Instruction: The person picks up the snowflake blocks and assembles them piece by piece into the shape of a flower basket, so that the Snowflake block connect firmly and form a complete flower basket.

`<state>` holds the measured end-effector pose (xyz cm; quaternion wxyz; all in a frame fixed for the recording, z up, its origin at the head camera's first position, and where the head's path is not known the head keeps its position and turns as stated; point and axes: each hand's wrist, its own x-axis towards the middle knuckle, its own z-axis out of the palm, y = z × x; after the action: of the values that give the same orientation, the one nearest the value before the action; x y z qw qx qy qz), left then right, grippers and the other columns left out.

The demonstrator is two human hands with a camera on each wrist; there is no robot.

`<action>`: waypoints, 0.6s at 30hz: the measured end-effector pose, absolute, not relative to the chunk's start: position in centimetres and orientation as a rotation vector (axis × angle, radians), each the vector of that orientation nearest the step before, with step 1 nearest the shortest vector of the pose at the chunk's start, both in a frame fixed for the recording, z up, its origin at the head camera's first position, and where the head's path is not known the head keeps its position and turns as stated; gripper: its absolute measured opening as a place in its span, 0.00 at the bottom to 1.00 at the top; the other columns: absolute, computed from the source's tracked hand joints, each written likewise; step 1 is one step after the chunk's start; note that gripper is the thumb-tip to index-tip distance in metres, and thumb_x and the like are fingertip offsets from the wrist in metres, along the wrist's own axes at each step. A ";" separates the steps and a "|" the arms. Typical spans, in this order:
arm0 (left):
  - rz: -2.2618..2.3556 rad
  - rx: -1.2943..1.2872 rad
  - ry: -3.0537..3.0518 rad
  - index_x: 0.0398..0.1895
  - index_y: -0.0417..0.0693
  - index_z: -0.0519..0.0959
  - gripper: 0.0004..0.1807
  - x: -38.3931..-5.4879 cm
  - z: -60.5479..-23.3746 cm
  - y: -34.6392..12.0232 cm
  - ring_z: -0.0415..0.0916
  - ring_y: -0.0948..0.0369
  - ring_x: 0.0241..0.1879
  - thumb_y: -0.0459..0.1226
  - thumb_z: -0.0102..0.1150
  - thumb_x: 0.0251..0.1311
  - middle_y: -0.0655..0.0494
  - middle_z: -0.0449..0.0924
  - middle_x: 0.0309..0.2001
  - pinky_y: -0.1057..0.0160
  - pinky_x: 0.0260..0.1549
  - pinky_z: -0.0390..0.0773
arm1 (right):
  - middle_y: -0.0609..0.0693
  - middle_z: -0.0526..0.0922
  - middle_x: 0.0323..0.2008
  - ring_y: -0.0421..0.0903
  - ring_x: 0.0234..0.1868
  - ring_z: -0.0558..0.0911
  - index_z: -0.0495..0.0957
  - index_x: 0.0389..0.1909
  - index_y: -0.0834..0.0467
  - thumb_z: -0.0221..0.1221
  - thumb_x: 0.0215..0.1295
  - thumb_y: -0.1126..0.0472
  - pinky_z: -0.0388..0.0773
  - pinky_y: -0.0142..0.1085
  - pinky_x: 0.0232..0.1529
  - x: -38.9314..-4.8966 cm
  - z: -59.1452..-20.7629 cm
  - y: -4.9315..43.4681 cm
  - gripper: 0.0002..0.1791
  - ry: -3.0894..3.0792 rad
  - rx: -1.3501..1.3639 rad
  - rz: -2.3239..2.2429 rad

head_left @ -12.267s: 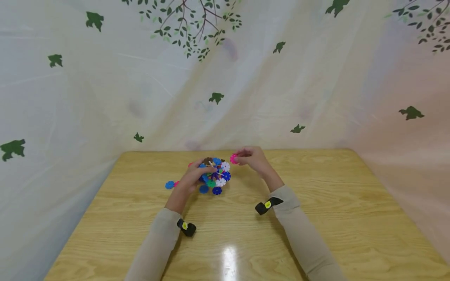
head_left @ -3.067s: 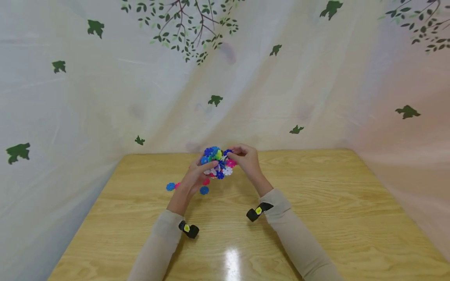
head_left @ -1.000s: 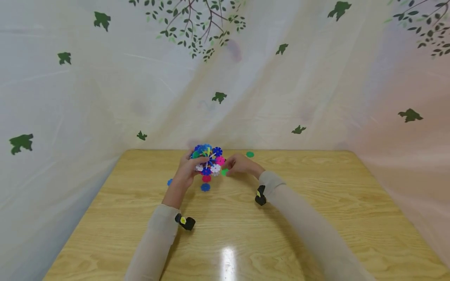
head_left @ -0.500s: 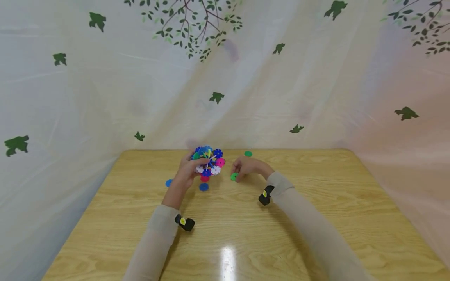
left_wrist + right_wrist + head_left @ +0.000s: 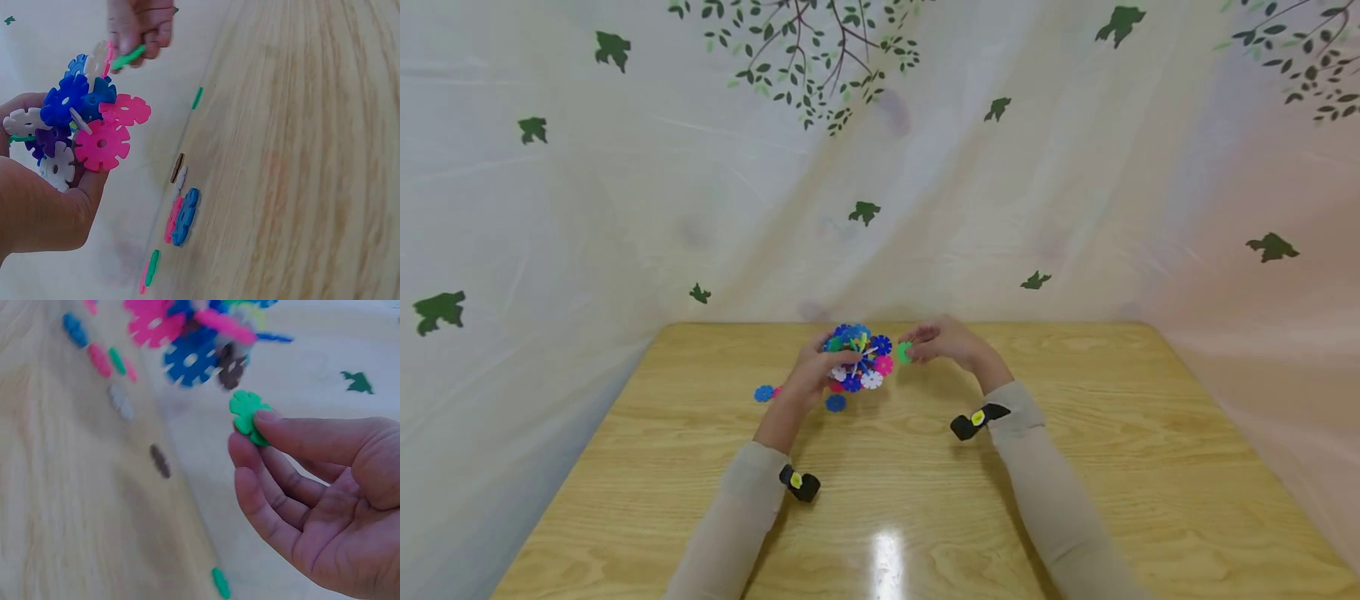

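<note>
My left hand point(image 5: 808, 375) grips a ball-like cluster of interlocking snowflake discs point(image 5: 871, 362), raised above the far side of the table. In the left wrist view, pink, blue, white and purple discs, such as this pink disc point(image 5: 102, 145), stick out of it at different angles. Just right of the cluster, my right hand point(image 5: 953, 340) pinches a single green snowflake disc point(image 5: 245, 412) between thumb and index finger. A small gap separates that disc from the cluster. The other right fingers are loosely bent, and the cluster's left side is hidden by my left hand.
Loose discs lie on the wooden table point(image 5: 1075, 450): a blue disc point(image 5: 763, 393) at left, another blue disc point(image 5: 836, 403) below the cluster, a white disc point(image 5: 120, 402), a brown disc point(image 5: 160, 460) and a green disc point(image 5: 220, 583). A printed curtain point(image 5: 760, 208) hangs behind the table.
My right hand has lifted the green disc from near the tabletop toward the cluster. The cluster has shifted slightly right. Earlier, a pink disc, then a dark blue one, was in my right fingers.
</note>
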<state>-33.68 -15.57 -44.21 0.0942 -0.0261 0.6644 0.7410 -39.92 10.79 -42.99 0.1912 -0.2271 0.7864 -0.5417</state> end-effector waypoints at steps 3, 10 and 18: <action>2.162 -0.061 2.013 0.78 0.46 0.59 0.42 -33.6 -44.5 -15.3 0.78 0.53 0.52 0.31 0.66 0.61 0.39 0.69 0.68 0.62 0.40 0.86 | 0.48 0.87 0.38 0.43 0.38 0.86 0.77 0.57 0.72 0.62 0.69 0.68 0.76 0.64 0.59 -39.4 -42.3 10.3 0.19 2.222 -0.630 -1.673; 2.107 -0.037 2.041 0.78 0.44 0.59 0.42 -33.6 -44.8 -14.8 0.81 0.52 0.49 0.31 0.66 0.60 0.36 0.70 0.66 0.58 0.38 0.88 | 0.44 0.87 0.35 0.41 0.37 0.85 0.79 0.52 0.72 0.62 0.70 0.68 0.85 0.49 0.49 -38.3 -41.9 8.7 0.14 2.220 -0.706 -1.894; 2.083 0.009 2.068 0.75 0.46 0.64 0.38 -33.6 -44.8 -14.6 0.82 0.55 0.42 0.32 0.66 0.60 0.37 0.72 0.63 0.60 0.33 0.88 | 0.48 0.86 0.35 0.40 0.34 0.83 0.82 0.48 0.70 0.65 0.67 0.67 0.84 0.32 0.38 -37.5 -41.9 7.1 0.12 2.295 -0.755 -1.913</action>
<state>-33.59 -14.61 -44.84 0.1032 0.0030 0.7008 0.7058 -37.50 7.13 -41.95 0.0300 -0.2449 0.7445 -0.6204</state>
